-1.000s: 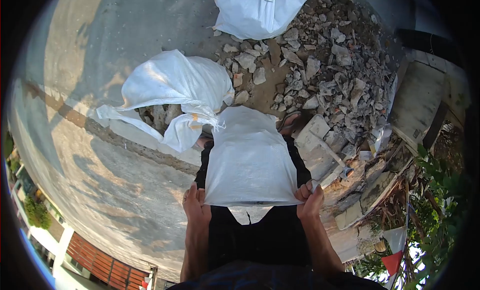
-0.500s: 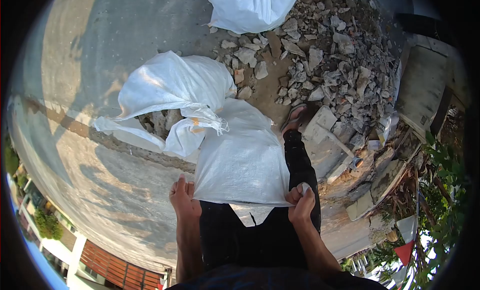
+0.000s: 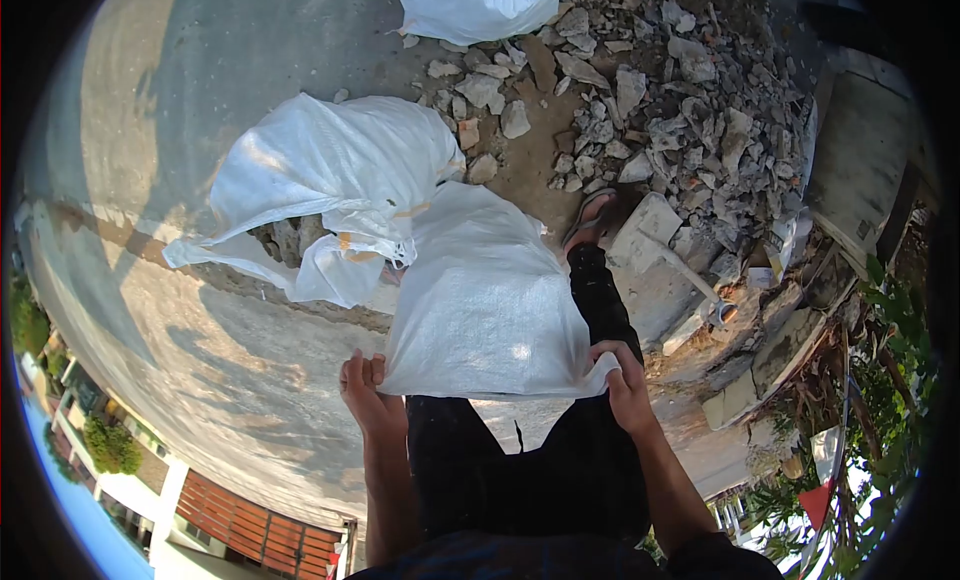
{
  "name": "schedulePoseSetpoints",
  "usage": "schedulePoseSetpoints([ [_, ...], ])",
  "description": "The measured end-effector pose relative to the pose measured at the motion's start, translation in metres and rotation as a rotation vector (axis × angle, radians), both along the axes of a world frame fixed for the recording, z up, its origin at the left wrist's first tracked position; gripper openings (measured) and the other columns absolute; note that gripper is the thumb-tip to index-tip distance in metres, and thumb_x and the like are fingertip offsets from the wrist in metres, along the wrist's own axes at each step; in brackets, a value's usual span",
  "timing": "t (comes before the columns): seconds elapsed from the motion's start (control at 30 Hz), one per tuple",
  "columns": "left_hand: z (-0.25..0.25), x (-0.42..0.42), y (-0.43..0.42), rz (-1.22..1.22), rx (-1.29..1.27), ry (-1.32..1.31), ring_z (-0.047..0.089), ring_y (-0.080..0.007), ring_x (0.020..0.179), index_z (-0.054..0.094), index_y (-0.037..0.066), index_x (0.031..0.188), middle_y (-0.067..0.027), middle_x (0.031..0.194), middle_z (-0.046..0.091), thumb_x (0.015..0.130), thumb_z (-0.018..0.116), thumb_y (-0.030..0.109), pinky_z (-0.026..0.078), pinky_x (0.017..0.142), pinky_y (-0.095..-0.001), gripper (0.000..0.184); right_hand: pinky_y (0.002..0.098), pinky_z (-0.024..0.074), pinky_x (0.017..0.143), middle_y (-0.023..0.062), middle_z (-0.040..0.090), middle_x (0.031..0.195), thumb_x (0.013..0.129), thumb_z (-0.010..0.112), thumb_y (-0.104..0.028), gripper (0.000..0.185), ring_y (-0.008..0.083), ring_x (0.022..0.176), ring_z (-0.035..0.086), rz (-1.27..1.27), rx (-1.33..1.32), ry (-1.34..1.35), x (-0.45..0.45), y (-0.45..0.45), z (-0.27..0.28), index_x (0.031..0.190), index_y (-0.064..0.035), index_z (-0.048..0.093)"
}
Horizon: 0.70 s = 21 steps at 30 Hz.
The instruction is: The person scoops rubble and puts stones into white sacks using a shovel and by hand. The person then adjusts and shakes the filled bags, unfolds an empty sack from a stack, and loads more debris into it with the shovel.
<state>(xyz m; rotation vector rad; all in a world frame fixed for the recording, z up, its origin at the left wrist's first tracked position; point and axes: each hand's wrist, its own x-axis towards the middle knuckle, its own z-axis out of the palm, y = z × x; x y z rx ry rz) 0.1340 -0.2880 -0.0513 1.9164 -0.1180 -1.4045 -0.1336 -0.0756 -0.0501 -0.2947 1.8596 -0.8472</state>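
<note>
A white woven sack (image 3: pixel 490 310) hangs stretched in front of my legs, its near edge pulled taut between my hands. My left hand (image 3: pixel 368 388) grips the left corner with curled fingers. At the opposite corner, my right hand (image 3: pixel 624 385) pinches a folded bit of the sack. Just beyond lies a second white sack (image 3: pixel 330 165), tipped over with its mouth gaping and chunks of rubble (image 3: pixel 290 240) inside. The inside of the sack I hold is hidden from view.
A broad heap of broken concrete (image 3: pixel 700 130) spreads at the upper right. Another white sack (image 3: pixel 480 5) stands at the top. A hoe-like tool (image 3: pixel 685 270) with a pale handle lies right of my sandaled foot (image 3: pixel 592 218). Plants (image 3: pixel 890 380) border the right side.
My right hand has shifted right and slightly up, drawing its corner of the sack outward and bunching it. The left hand stays nearly in place. The view has tilted slightly.
</note>
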Motion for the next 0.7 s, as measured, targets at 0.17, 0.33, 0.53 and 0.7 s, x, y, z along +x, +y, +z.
schedulePoseSetpoints([
  [0.17, -0.007, 0.021, 0.02, -0.094, -0.142, -0.007, 0.045, -0.0131, 0.071, 0.039, 0.013, 0.071, 0.0018, 0.066, 0.035, 0.096, 0.05, 0.016, 0.042, 0.088, -0.0346, 0.027, 0.0338, 0.0469, 0.09, 0.0101, 0.064, 0.103, 0.078, 0.071, -0.009, 0.059, 0.0203, 0.105, 0.059, 0.564, 0.3, -0.72, -0.128, -0.037, -0.021, 0.131, -0.0026, 0.046],
  [0.33, -0.021, 0.016, 0.046, -0.184, -0.32, -0.058, 0.045, -0.0234, 0.122, 0.046, 0.012, 0.096, -0.0025, 0.106, 0.053, 0.1, 0.039, 0.046, 0.034, 0.107, -0.0449, 0.035, 0.0392, 0.0499, 0.085, 0.019, 0.064, 0.102, 0.078, 0.064, -0.008, 0.043, 0.0328, 0.094, 0.063, 0.949, 0.129, 0.171, -0.121, -0.117, -0.239, 0.119, 0.0026, 0.053],
  [0.53, -0.04, -0.001, 0.068, -0.528, -0.271, -0.32, 0.034, -0.0315, 0.132, 0.042, 0.009, 0.127, -0.0185, 0.141, 0.034, 0.093, 0.038, 0.059, 0.027, 0.11, -0.0497, 0.06, 0.043, 0.0449, 0.092, 0.0111, 0.054, 0.113, 0.079, 0.059, -0.01, 0.041, 0.0307, 0.113, 0.05, 1.202, -0.391, 0.624, 0.005, -0.223, -0.433, 0.119, -0.0069, 0.05],
  [0.7, -0.063, -0.003, 0.075, -0.519, -0.371, -0.449, 0.035, -0.0385, 0.132, 0.048, 0.002, 0.121, -0.0312, 0.14, 0.034, 0.098, 0.023, 0.04, 0.03, 0.109, -0.0523, 0.05, 0.0417, 0.0436, 0.091, 0.0072, 0.054, 0.111, 0.079, 0.061, -0.011, 0.039, 0.0252, 0.111, 0.05, 1.449, -0.409, 0.896, 0.016, -0.224, -0.465, 0.116, -0.0112, 0.05],
])
